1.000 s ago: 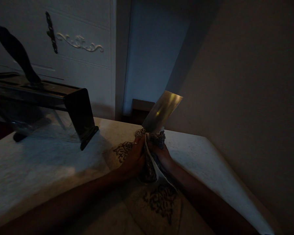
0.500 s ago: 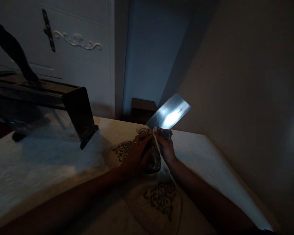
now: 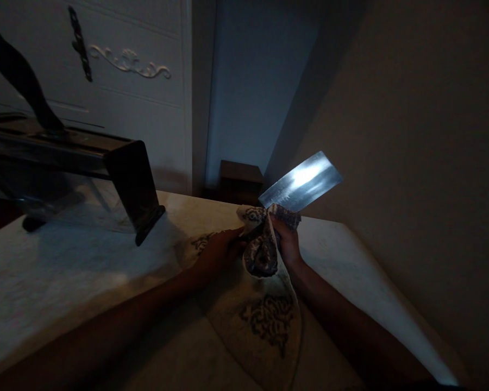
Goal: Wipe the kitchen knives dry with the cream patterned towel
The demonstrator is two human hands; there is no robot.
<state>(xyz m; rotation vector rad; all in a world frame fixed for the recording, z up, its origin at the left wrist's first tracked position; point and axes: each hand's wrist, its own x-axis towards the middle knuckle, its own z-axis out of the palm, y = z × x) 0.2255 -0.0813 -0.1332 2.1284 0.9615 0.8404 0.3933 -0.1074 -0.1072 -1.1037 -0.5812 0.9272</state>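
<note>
A cleaver (image 3: 303, 182) with a wide bright blade points up and to the right. Its handle end is hidden in a patterned cloth (image 3: 261, 252), which is pale with dark figures and a dark, fuzzy underside. My right hand (image 3: 287, 239) is closed on the bunched cloth just below the blade; whether it also grips the handle is hidden. At the cloth's left side is my left hand (image 3: 222, 252), its fingers bent against a fold; they are dim and partly hidden. The lower part of the cloth hangs or lies towards me over the table.
A black-framed holder (image 3: 126, 163) with clear sides and a black handle (image 3: 24, 76) sticking up stands on the left of the pale table (image 3: 85, 271). Behind are a white door (image 3: 146, 119), a dark box (image 3: 240, 176) and, to the right, a wall (image 3: 424, 136).
The cleaver and my right hand have shifted right. My left hand has moved left, off the front of the bunched cloth, showing a rolled fold there.
</note>
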